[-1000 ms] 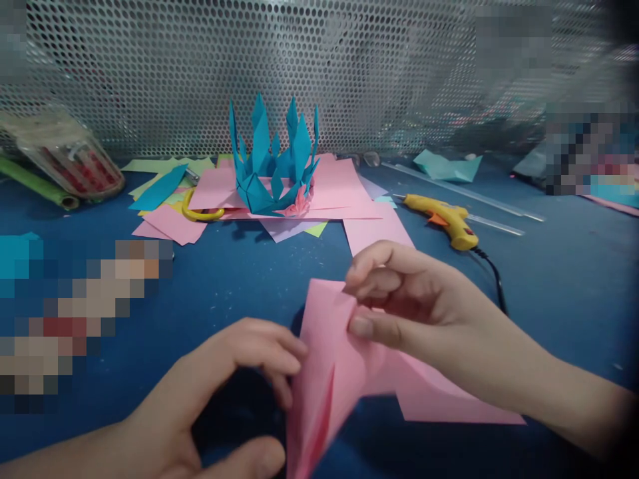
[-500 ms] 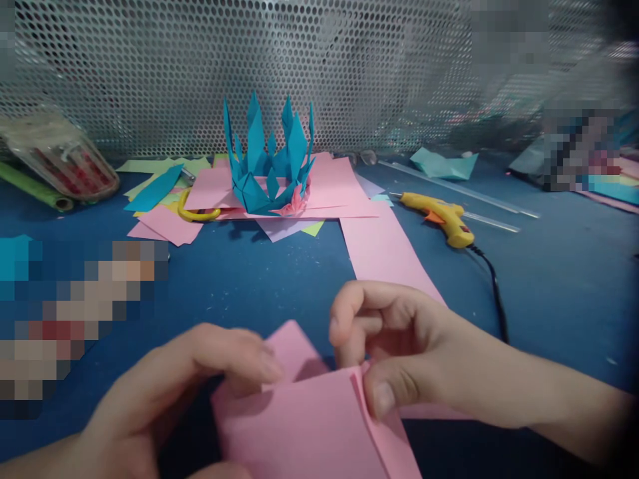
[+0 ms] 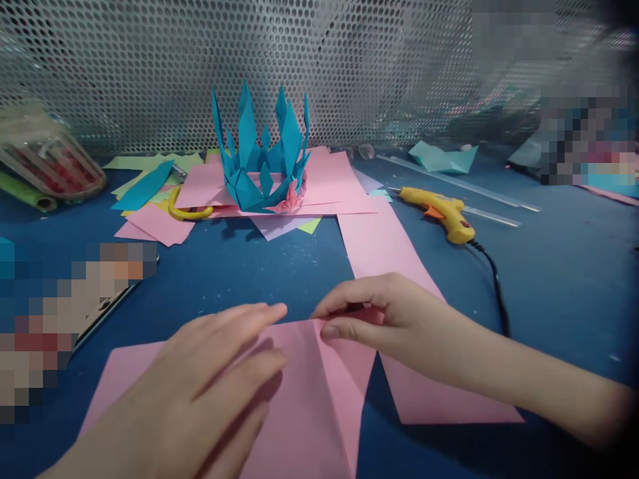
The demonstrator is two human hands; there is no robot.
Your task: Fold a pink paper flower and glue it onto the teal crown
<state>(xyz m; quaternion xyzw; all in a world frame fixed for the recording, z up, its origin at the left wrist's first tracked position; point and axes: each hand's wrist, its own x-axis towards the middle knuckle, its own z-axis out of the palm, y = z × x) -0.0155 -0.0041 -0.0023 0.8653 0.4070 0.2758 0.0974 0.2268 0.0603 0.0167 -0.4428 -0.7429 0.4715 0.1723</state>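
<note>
Evidently to steady a crease, the right hand (image 3: 392,319) pinches the far edge of a folded pink sheet (image 3: 299,399) between thumb and fingers, right where the fold line meets that edge. Beside it, the left hand (image 3: 214,379) spreads over the same sheet with fingers extended and gripping nothing, perhaps to keep the paper flat; from here one cannot tell how firmly it presses. The sheet lies on the blue table (image 3: 279,263) directly before the person, presumably for easy reach of both hands. Under the right hand and wrist runs a long pink strip (image 3: 384,246), leading back to stacked pink paper (image 3: 339,179). A blue paper crown (image 3: 244,189) stands upright on that stack, likely parked out of the way. To the right, a yellow glue gun (image 3: 459,226) rests on its side, nozzle pointing left, near clear sticks (image 3: 479,189). At far left, a transparent jar (image 3: 54,159) leans beside a green roll (image 3: 24,191).
</note>
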